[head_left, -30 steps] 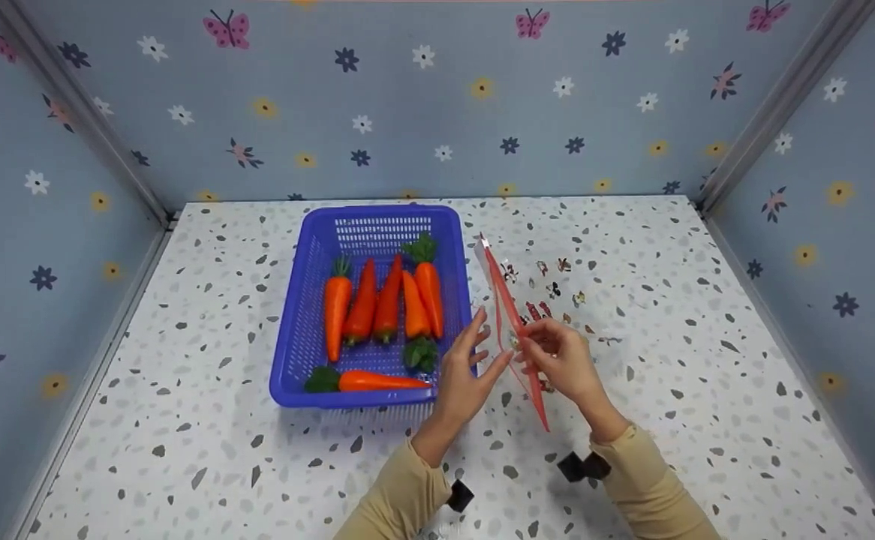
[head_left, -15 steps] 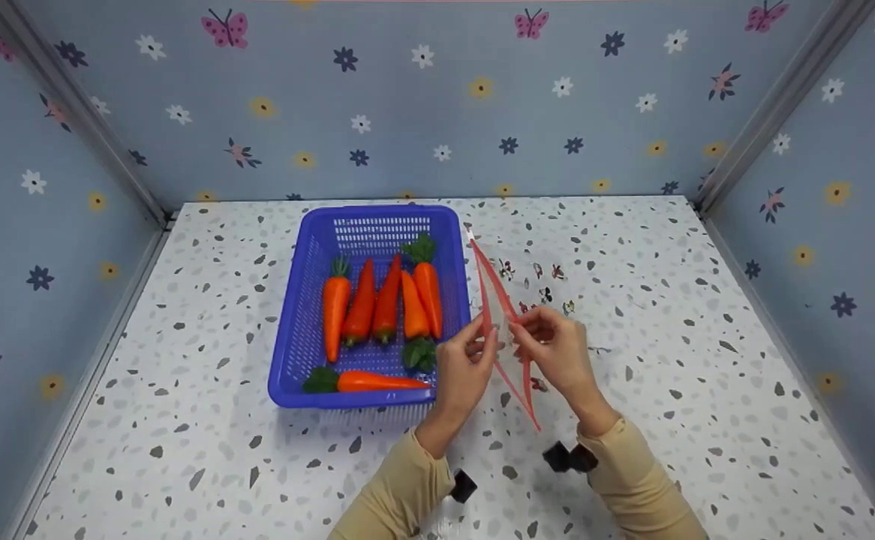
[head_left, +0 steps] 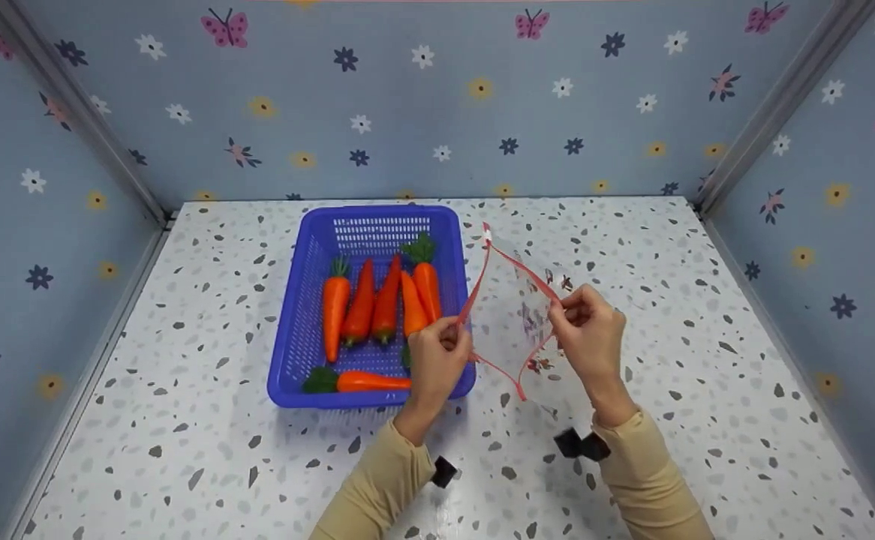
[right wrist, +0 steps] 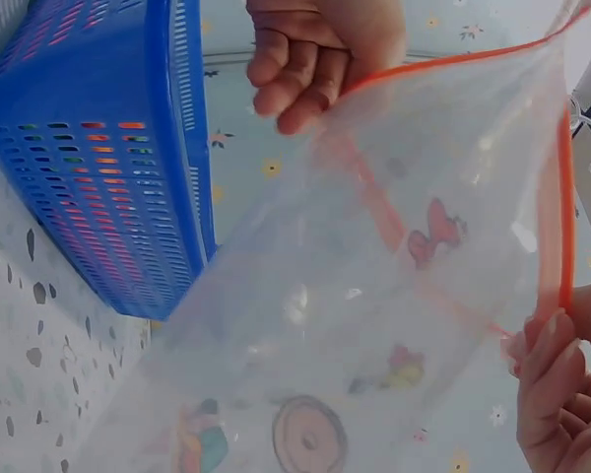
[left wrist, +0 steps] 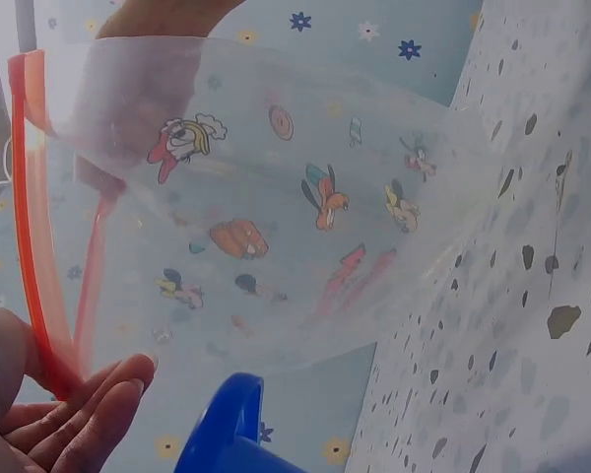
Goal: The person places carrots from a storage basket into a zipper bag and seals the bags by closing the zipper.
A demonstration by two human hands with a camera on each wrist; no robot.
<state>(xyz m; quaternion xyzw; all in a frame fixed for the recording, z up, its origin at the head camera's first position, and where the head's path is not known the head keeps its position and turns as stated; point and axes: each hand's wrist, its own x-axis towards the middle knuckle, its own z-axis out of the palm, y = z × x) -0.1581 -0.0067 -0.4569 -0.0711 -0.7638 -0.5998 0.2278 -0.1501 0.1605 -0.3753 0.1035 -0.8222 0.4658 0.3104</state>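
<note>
A clear zip bag (left wrist: 286, 212) with printed cartoon figures hangs between both hands, its red-edged mouth spread wide in the head view. My left hand (head_left: 437, 360) pinches the left red edge, over the basket's right rim. On the opposite side, my right hand (head_left: 590, 337) pinches the other red edge between thumb and fingers. A white slider sits at the far corner of the mouth. Through the film in the right wrist view, only printed pictures show. Beside the bag stands a blue plastic basket (head_left: 281, 330) with several carrots (head_left: 336, 315) and red peppers (head_left: 361, 304).
One carrot (head_left: 370, 381) lies crosswise at the basket's near end. The speckled white table (head_left: 708, 360) extends around, bounded by flower-patterned walls (head_left: 437, 97) at the back and both sides.
My left hand went from open beside the bag to pinching its left edge. Both hands then moved apart, and the bag's mouth widened from a narrow slit to a broad diamond.
</note>
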